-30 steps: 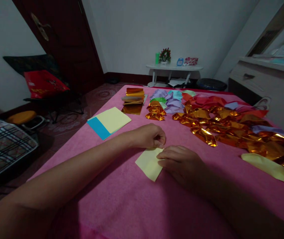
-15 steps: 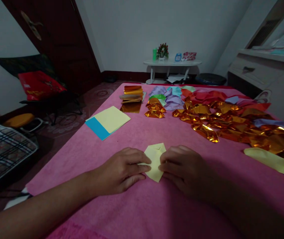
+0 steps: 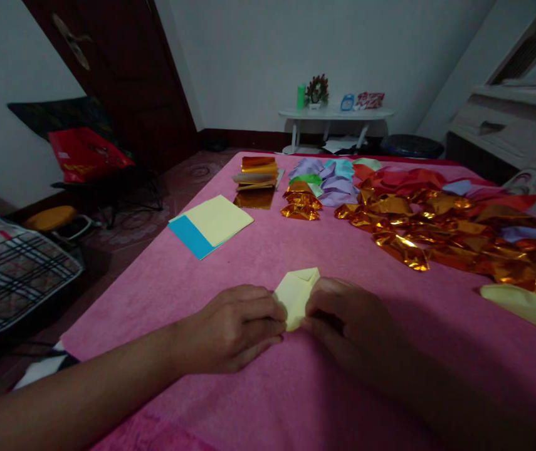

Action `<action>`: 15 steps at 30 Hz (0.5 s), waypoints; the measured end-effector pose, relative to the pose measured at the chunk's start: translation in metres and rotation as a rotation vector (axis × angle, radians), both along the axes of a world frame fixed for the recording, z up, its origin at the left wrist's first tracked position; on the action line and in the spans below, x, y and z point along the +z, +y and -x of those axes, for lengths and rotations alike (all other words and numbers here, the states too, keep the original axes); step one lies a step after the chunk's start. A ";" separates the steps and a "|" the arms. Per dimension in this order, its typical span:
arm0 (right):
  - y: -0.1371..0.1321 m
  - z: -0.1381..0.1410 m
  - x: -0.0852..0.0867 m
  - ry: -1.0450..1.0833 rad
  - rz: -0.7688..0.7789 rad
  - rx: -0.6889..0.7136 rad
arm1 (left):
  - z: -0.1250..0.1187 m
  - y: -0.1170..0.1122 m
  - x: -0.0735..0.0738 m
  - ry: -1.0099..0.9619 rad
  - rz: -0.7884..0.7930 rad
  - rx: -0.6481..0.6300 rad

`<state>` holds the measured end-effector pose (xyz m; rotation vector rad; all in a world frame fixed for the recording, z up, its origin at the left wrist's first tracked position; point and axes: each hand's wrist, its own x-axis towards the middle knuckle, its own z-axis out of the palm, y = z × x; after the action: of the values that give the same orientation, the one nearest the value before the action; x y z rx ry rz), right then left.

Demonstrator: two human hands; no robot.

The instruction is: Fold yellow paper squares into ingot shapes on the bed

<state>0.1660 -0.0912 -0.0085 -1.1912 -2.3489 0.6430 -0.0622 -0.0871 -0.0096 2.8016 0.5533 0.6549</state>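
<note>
A small piece of pale yellow folded paper [image 3: 296,293] lies in front of me on the pink cloth [image 3: 230,275], with a folded flap at its far end. On its left edge my left hand [image 3: 239,326] is closed, fingertips pinching the near corner. My right hand [image 3: 347,319] pinches the right edge, thumb low and fingers curled above it. The near end of the paper is partly hidden by the fingers. Farther left lies a stack of yellow paper sheets [image 3: 218,219] with a blue sheet [image 3: 191,238] showing along one side.
Gold foil folded pieces [image 3: 404,247] cover the right side, with a yellow folded piece [image 3: 526,307] near them. Behind are purple folded pieces [image 3: 336,188] and a stack of gold foil sheets [image 3: 256,197]. A chair with a red bag [image 3: 86,156] stands left.
The paper's near point has been turned in, so its near end looks blunter. Both hands have closed in around that end. The whole view has shifted slightly.
</note>
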 end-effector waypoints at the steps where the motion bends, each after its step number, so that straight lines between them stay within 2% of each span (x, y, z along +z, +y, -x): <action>1: -0.001 0.001 0.000 -0.009 0.005 -0.014 | 0.000 0.000 0.000 -0.009 -0.007 0.003; 8: -0.003 0.006 0.000 -0.053 0.019 -0.087 | -0.001 -0.002 -0.003 -0.079 0.004 0.015; 15: 0.000 0.010 0.001 -0.091 0.022 -0.141 | -0.003 -0.001 -0.005 -0.132 0.082 0.022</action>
<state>0.1564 -0.0912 -0.0076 -1.4089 -2.3105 0.5786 -0.0590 -0.0884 -0.0145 2.6571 0.5732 0.7962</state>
